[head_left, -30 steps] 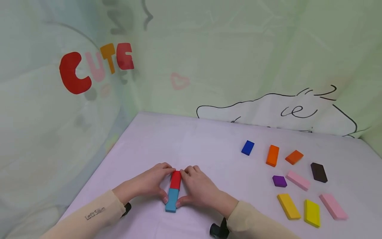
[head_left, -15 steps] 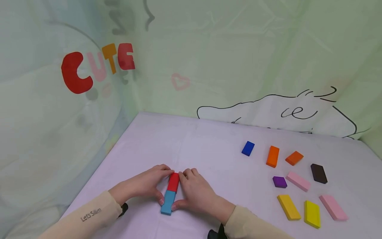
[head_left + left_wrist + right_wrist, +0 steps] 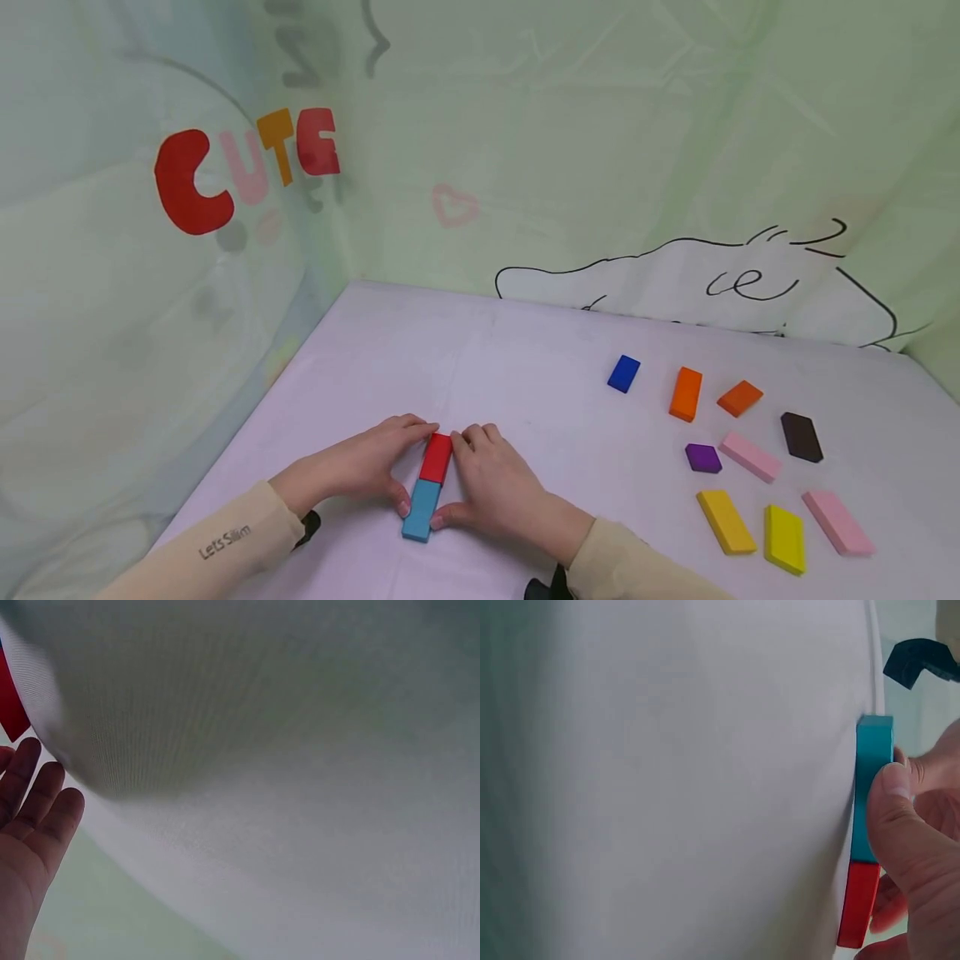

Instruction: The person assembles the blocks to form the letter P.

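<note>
A red block (image 3: 437,457) and a light-blue block (image 3: 422,510) lie end to end on the table, touching, in one slightly slanted row. Along the row's left side, my left hand (image 3: 367,463) touches the red block with a forefinger, its thumb beside the light-blue one. From the right, my right hand (image 3: 501,487) has fingertips at the red block and its thumb against the light-blue block. The right wrist view shows that thumb (image 3: 900,810) lying on the light-blue block's side. Only straight fingers (image 3: 56,817) and a corner of red show in the left wrist view.
On the right of the table (image 3: 525,367) lie several loose blocks: dark blue (image 3: 623,374), orange (image 3: 686,394), purple (image 3: 703,457), black (image 3: 802,437), pink (image 3: 837,522) and yellow (image 3: 784,538) among them. A printed cloth (image 3: 600,125) hangs behind and at the left.
Both hands and the red and light-blue pair have shifted slightly left and nearer, and the row has tilted a little more. The loose blocks stay where they were.
</note>
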`<move>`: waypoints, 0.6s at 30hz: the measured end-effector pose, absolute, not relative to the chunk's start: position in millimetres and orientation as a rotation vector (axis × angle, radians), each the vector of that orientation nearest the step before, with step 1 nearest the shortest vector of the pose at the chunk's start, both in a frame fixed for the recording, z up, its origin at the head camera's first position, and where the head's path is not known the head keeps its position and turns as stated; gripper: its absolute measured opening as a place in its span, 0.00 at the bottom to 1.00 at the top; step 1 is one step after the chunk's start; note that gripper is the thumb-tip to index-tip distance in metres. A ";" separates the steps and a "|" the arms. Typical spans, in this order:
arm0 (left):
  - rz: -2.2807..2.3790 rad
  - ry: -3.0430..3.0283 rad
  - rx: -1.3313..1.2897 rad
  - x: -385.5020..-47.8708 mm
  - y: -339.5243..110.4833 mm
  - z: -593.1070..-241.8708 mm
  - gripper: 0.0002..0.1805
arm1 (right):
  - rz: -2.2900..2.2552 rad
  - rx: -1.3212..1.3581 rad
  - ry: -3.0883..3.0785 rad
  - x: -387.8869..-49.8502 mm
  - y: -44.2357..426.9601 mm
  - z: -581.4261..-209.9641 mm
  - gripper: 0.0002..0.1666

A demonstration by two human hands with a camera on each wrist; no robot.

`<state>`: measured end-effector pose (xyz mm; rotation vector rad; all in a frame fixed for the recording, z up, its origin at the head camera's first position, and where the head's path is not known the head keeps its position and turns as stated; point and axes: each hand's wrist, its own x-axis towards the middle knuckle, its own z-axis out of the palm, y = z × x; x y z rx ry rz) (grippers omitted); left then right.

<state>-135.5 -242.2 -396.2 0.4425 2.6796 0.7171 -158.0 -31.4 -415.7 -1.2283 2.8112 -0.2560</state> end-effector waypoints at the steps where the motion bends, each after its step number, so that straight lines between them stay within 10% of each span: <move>1: 0.722 2.681 0.438 -135.0 -242.7 -396.8 0.53 | -0.257 -1.220 2.811 -159.2 -30.9 -415.6 0.59; 18: 0.790 2.698 0.299 -124.4 -243.9 -401.9 0.50 | -0.586 -1.227 2.679 -194.5 -34.8 -418.4 0.30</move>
